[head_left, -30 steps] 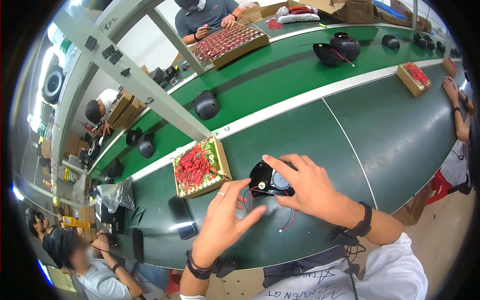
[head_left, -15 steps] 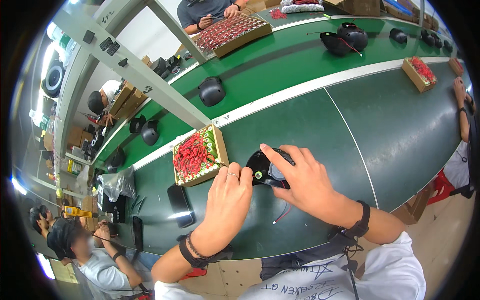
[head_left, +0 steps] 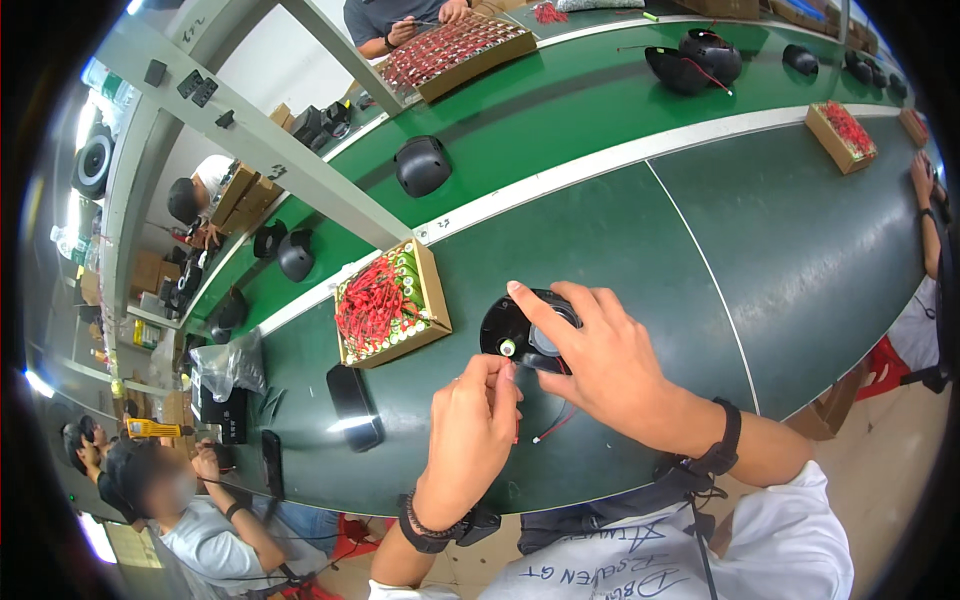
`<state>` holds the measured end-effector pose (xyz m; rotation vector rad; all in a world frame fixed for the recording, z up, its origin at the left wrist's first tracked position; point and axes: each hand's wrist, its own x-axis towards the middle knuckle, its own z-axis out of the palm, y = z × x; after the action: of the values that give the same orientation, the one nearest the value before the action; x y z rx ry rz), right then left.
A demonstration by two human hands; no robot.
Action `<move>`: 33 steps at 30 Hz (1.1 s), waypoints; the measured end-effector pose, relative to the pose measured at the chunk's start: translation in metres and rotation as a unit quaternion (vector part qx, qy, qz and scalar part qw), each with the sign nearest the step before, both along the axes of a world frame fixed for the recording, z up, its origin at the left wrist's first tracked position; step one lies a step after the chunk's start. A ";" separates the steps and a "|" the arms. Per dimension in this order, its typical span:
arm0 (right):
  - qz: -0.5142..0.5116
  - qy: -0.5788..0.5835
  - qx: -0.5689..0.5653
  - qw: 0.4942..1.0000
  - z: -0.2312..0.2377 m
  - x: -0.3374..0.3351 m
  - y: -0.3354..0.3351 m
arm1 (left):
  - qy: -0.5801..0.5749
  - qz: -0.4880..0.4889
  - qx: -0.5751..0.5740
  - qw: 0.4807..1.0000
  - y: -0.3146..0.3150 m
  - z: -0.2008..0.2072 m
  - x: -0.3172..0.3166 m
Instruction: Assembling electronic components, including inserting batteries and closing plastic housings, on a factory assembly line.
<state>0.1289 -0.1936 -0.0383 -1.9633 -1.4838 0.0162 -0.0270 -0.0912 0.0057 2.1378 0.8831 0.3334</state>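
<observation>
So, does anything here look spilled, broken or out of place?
Nothing looks spilled or clearly damaged. The oddest bit is a thin wire lead lying loose on the bench below the right hand, its white plug joined to nothing. The red wires in the cardboard box also look tangled.

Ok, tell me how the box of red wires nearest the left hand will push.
The box is probably heavy for its size, being packed with green cylinders. Sitting flat and low, it should slide rather than tip. The red wires, heaped loosely, look floppy and may snag.
</observation>
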 end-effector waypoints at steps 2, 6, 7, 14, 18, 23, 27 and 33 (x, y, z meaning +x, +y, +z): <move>-0.001 -0.001 -0.004 1.000 0.000 0.000 0.000 | -0.020 0.006 0.008 1.000 0.000 -0.013 -0.001; -0.011 0.005 0.008 1.000 -0.001 0.000 0.002 | -0.034 0.039 -0.005 0.999 -0.009 -0.018 -0.001; -0.017 0.013 0.013 1.000 -0.001 0.001 0.003 | -0.034 0.039 -0.006 0.999 -0.010 -0.023 -0.001; -0.018 0.026 0.013 0.999 0.001 0.006 0.004 | -0.013 -0.006 0.289 0.957 -0.007 -0.048 0.002; -0.029 0.046 0.010 0.998 -0.001 0.007 0.007 | 0.029 -0.020 0.377 0.925 -0.007 -0.055 0.007; -0.042 0.060 0.002 0.997 -0.003 0.015 0.008 | 0.037 -0.040 0.399 0.915 -0.004 -0.063 0.007; -0.022 0.102 0.024 0.994 -0.001 0.027 0.012 | -0.008 -0.068 0.405 0.912 0.000 -0.069 0.005; -0.007 0.136 0.025 0.990 -0.007 0.034 0.017 | -0.034 -0.088 0.404 0.910 0.006 -0.078 0.001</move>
<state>0.1632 -0.1766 -0.0451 -1.8483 -1.2808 0.2302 -0.0256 -0.0848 -0.0718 2.9130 0.5376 0.7788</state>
